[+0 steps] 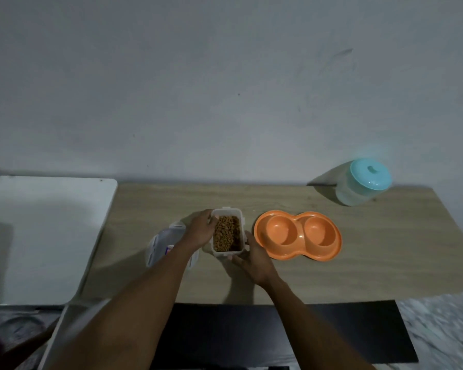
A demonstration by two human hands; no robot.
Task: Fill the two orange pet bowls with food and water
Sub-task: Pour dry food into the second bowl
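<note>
An orange double pet bowl point(297, 252) lies on the wooden table point(372, 249), both of its round wells empty. Just left of it stands an open clear plastic container of brown dry pet food point(227, 233). My left hand point(201, 231) grips the container's left side. My right hand point(251, 260) holds its near right corner. The container's clear lid point(166, 243) lies on the table to the left, partly hidden under my left forearm. A translucent jug with a turquoise lid point(364, 182) stands at the back right by the wall.
A white table top point(38, 231) adjoins the wooden table on the left. A black panel point(345, 332) runs along the near edge below the table. A grey wall stands right behind the table.
</note>
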